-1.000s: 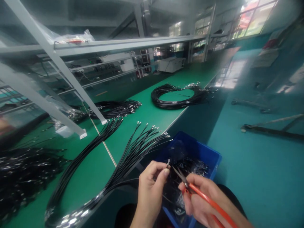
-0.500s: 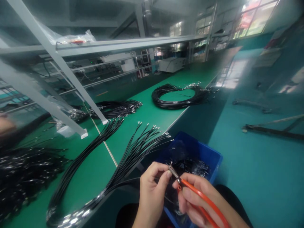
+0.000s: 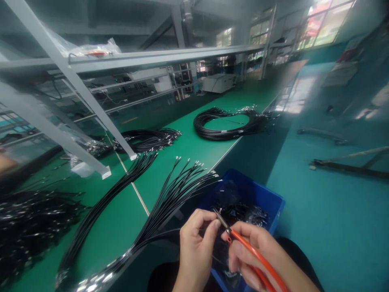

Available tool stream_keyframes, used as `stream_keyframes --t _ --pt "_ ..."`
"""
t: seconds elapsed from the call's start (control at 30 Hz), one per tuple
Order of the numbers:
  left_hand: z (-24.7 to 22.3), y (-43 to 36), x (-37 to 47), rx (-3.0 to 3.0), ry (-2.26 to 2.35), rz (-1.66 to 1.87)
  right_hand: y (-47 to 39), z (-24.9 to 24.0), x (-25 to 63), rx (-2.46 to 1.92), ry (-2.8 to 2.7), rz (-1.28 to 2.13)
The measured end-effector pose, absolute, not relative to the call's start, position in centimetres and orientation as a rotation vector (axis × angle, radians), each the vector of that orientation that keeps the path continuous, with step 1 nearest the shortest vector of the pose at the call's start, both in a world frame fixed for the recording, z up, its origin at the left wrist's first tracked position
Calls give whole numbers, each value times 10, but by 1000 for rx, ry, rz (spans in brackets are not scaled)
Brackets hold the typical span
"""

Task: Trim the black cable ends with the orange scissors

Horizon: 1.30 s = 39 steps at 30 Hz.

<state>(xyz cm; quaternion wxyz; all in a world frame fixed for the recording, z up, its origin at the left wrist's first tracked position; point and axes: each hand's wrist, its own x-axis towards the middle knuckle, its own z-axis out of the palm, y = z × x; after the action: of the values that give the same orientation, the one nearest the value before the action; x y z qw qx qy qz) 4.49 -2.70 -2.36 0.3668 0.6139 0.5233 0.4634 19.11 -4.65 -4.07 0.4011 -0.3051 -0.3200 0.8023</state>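
My right hand (image 3: 252, 247) is wrapped round the orange-red handles of a pair of pliers (image 3: 258, 253), whose narrow metal jaws point up and to the left. At the jaws, my left hand (image 3: 199, 239) pinches the end of a black cable (image 3: 161, 235) between thumb and forefinger; the very tip is too small to make out. That cable seems to run from the bundle of black cables (image 3: 179, 190) with silvery ends on the green bench. Beneath both hands sits a blue bin (image 3: 270, 202) with dark scraps and clear plastic inside.
Coiled black cables (image 3: 223, 132) lie farther along the green bench (image 3: 188, 138), with another bundle (image 3: 152, 139) behind the shelf post (image 3: 94, 109). A dark heap of cables (image 3: 36, 227) is at the left, and part of a person's hand (image 3: 6, 162) shows at the edge.
The pliers' jaws have tipped slightly to the left and look closer together at my left fingertips. Both hands stay nearly in place.
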Motion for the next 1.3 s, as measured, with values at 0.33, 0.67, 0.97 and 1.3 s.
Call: stream_keyframes --t 0.33,0.67,0.97,1.3 --pt "-22 -27 43 1614 1368 1187 -54 -43 191 -1127 -1041 1711" --pt "-20 -34 52 1794 1382 1096 -45 -32 175 -1056 -751 1244" --pt "-23 -42 59 2035 1509 1078 -43 -28 165 -1050 -562 1211" --pt "-26 -42 57 2072 1578 1082 -43 -31 162 -1060 -597 1188"
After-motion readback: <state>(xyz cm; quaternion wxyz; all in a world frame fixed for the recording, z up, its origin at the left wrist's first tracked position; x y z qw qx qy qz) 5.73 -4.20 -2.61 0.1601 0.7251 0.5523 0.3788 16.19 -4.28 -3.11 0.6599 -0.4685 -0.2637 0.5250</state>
